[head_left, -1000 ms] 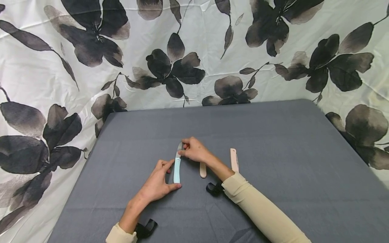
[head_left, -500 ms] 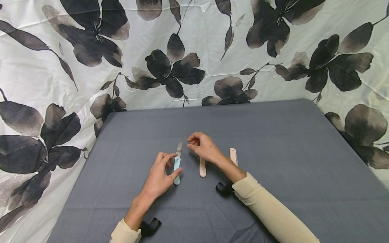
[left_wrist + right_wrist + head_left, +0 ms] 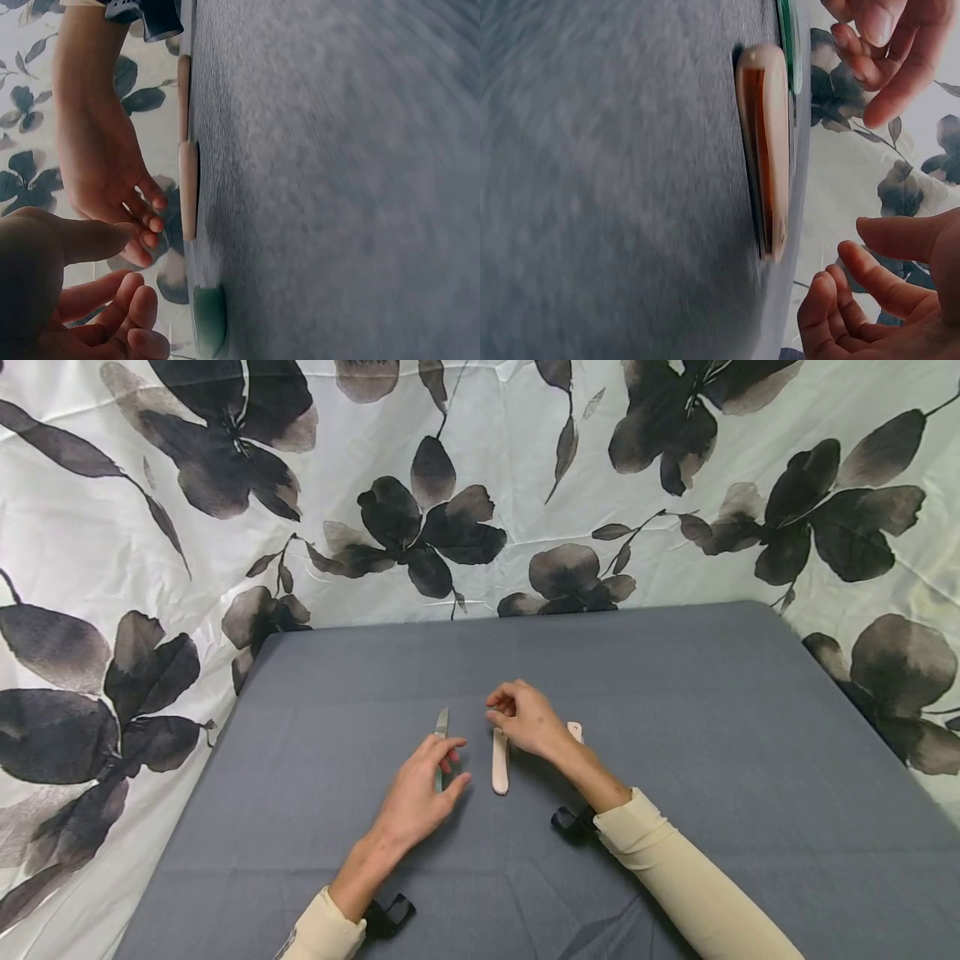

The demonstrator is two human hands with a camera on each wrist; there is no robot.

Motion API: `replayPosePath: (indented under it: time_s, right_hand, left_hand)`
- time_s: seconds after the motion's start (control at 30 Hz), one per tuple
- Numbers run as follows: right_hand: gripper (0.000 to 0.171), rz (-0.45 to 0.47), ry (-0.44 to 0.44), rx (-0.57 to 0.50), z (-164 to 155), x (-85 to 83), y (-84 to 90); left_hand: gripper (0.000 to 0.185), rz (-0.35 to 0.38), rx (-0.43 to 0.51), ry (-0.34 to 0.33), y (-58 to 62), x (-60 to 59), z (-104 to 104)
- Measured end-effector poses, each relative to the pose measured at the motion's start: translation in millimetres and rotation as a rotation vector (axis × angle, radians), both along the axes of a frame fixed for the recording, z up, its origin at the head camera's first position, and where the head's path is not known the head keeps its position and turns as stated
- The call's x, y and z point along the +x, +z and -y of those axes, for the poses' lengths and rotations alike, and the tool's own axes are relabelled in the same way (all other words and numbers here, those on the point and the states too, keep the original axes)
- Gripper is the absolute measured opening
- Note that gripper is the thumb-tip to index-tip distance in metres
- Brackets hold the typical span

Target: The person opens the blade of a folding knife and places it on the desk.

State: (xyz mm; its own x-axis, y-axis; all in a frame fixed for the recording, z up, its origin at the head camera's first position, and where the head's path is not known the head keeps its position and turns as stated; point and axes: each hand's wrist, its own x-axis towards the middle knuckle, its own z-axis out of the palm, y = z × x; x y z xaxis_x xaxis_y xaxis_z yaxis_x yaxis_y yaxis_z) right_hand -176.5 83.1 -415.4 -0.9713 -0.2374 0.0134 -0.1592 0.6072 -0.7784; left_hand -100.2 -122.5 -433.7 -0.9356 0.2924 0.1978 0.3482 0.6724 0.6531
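Note:
A folding knife with a light blue handle lies on the table, its blade [image 3: 442, 720] swung out and pointing to the far side. My left hand [image 3: 420, 789] hovers over that handle, fingers loosely bent and thumb apart, gripping nothing. To its right lies a pink folding knife [image 3: 500, 764]; the right wrist view shows the slot along its pink handle [image 3: 775, 150]. Close by this knife's far end is my right hand [image 3: 528, 718], fingers loosely curled around nothing. In the left wrist view the blue knife's handle looks green [image 3: 210, 319], below both hands.
Another pink knife [image 3: 575, 732] lies farther right, mostly hidden behind the right forearm. Grey cloth [image 3: 675, 718] covers the table, and a floral curtain [image 3: 525, 460] hangs behind it. Black straps [image 3: 390, 917] sit at the wrists.
My right hand has let go of the blue knife's blade and moved right, to the pink knife. My left hand has left the handle's side and shifted right, over it.

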Motion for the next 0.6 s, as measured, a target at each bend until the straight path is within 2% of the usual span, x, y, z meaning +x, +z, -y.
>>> replayPosePath:
  time_s: [0.33,0.6]
  right_hand:
    - [0.02,-0.017,-0.004,0.066,-14.7,1.6,-2.7]
    - [0.019,-0.002,-0.021,0.125,-23.2,6.6,-3.8]
  left_hand:
    - [0.044,-0.033,-0.055,-0.049,0.1,2.4,-13.1]
    - [0.046,0.002,-0.092,-0.075,-3.1,5.8,-26.2]
